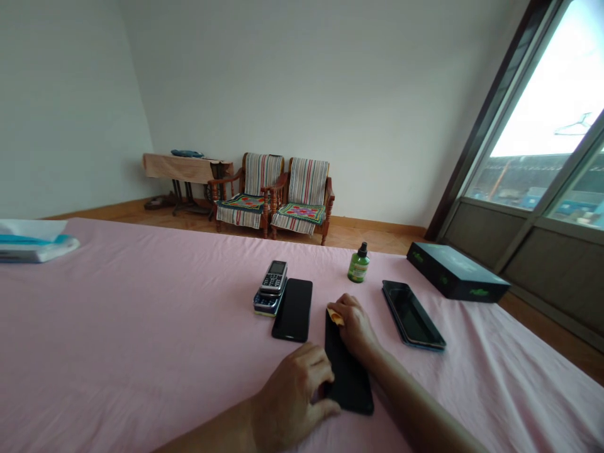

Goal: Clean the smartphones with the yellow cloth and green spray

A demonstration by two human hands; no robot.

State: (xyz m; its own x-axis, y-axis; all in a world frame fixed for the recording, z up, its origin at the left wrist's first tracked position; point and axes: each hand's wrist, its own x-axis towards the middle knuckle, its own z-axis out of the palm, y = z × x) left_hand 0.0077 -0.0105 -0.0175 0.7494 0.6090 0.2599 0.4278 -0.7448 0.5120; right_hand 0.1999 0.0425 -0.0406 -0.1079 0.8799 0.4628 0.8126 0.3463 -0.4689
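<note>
My right hand (356,326) is closed in a pinch around a small yellow cloth (336,317), pressing it against the far end of a black smartphone (348,380) that lies flat on the pink sheet (141,333). My left hand (293,393) is curled over the phone's near left edge, fingers bent and gripping it, so both hands are on the phone, which sits right in front of me. I cannot tell from here which face of the phone is up. Just to the left of it lies a second black smartphone (292,309), and touching that one's far left side is a small pile of phones, with a silver keypad phone (274,278) on top of a dark blue handset (267,304). To the right, a dark phone in a blue-edged case (413,314) lies at a slant, and beyond my hands stands a green spray bottle (358,264) with a black cap. Farther right, at the sheet's edge, sits a black box (455,272) with green markings, near the glass door (533,107). A folded white and blue packet (33,240) lies at the far left of the sheet. Past the sheet, against the wall, two wooden armchairs (271,195) with striped covers stand beside a draped table (186,168).
</note>
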